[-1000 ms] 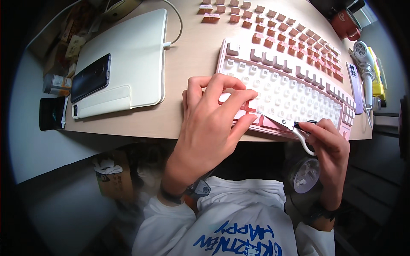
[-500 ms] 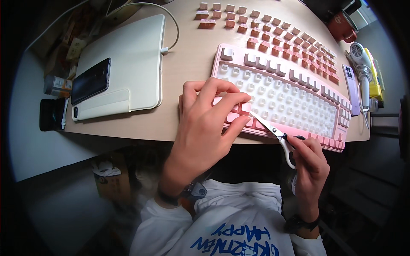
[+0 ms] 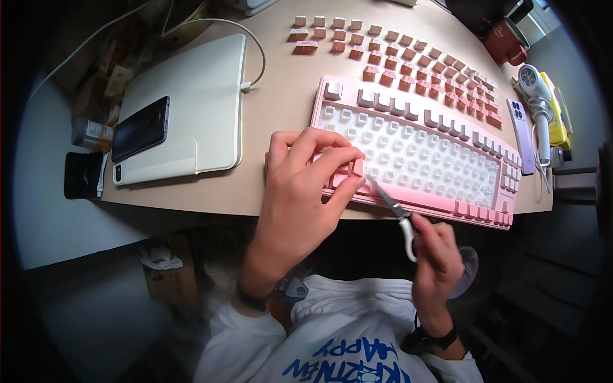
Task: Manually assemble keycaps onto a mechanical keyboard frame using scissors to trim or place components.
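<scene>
A pink keyboard [image 3: 317, 110] lies at the table's front edge, many of its white switches [image 3: 408, 153] bare of caps. My left hand [image 3: 300, 191] bends over its lower left corner, with thumb and fingers closed on a pink keycap [image 3: 357, 167]. From the right, a pair of scissors [image 3: 401, 212] with white handles reaches to that keycap, blades together and tips at its right side. My right hand [image 3: 437, 258] grips the scissors by the handles. Left fingers hide part of the corner keys, and how far the tips go under the cap cannot be seen.
Loose pink and white keycaps [image 3: 407, 83] stand in rows behind the keyboard. At left, a black phone [image 3: 142, 127] rests on a white tablet case [image 3: 211, 102] with a cable. A purple phone [image 3: 522, 137], a hair dryer [image 3: 539, 102] and a red mug [image 3: 506, 41] are at right.
My right hand has moved left and nearer to me, turning the scissors more edge-on. Their tips have shifted to the keycap's lower right side. My left hand keeps its hold.
</scene>
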`<move>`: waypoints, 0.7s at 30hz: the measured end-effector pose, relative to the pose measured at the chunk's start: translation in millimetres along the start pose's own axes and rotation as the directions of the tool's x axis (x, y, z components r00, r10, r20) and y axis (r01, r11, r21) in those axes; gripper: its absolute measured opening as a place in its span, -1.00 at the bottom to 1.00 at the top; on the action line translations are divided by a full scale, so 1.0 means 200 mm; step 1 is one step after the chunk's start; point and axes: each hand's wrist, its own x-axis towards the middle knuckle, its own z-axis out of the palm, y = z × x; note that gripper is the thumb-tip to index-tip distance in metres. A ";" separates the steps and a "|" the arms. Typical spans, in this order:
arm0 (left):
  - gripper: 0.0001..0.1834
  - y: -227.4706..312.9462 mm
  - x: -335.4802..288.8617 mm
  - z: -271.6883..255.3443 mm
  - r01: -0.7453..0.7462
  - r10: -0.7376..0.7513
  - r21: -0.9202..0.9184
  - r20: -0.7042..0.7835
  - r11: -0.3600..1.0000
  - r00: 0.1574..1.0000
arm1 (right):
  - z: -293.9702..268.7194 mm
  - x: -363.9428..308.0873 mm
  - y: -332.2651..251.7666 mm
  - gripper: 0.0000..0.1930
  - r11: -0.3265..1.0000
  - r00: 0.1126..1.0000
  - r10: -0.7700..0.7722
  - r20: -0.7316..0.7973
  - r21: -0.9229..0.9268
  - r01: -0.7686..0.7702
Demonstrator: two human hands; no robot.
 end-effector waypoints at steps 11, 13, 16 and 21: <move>-0.65 0.02 0.12 -0.12 -0.070 0.075 0.119 -0.033 0.990 0.997 | -0.12 -0.01 0.04 -0.55 0.985 0.989 -0.148 0.007 -0.087 0.148; -0.67 0.01 0.18 -0.14 -0.091 0.101 0.178 -0.048 0.980 0.994 | -0.12 -0.02 0.06 -0.53 0.986 0.989 -0.150 0.006 -0.069 0.151; -0.72 0.01 0.30 -0.17 -0.138 0.148 0.285 -0.013 0.949 0.989 | -0.15 -0.01 0.06 -0.54 0.984 0.986 -0.164 0.027 -0.066 0.166; -0.75 -0.05 0.55 -0.18 -0.266 0.214 0.491 0.160 0.830 0.964 | -0.19 -0.01 0.09 -0.54 0.984 0.984 -0.173 0.042 -0.036 0.175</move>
